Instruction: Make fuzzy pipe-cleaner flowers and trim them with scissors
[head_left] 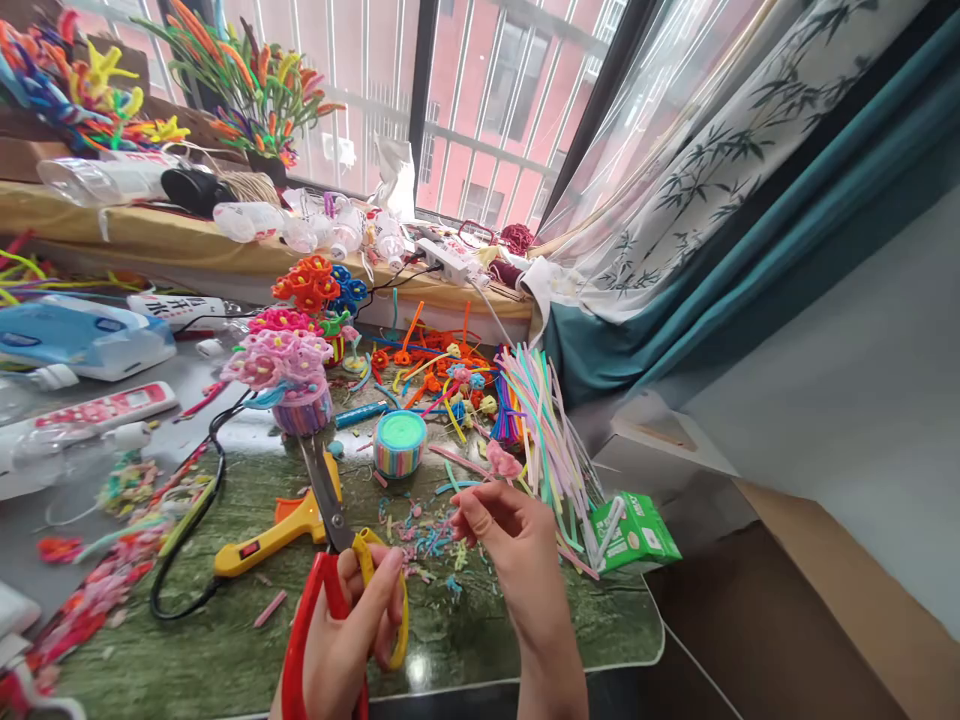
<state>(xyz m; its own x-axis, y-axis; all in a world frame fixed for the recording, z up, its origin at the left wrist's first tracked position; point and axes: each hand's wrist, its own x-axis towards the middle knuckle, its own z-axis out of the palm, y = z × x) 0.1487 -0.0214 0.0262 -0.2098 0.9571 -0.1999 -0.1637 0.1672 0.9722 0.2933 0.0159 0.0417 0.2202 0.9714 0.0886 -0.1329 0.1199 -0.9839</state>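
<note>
My left hand (349, 620) is wrapped round a pair of scissors (324, 495) with one red and one yellow handle loop. Their blades point away from me and look slightly apart at most. To the right, my right hand (506, 535) is closed in a pinch; what sits between its fingertips is too small to name. Beneath it lie pastel fuzzy clippings (431, 540) scattered on the green marbled table. Beyond the hands stands a small striped pot (399, 452) with a mint-green top. A yellow glue gun (274, 540) lies left of the scissors.
A purple striped pot (301, 410) of pink fuzzy flowers stands behind the scissors. Bundled pastel pipe cleaners (544, 440) and a green box (636, 530) are on the right. The glue gun's black cord (217, 480) loops left. Plastic bottles (82, 430) lie at far left.
</note>
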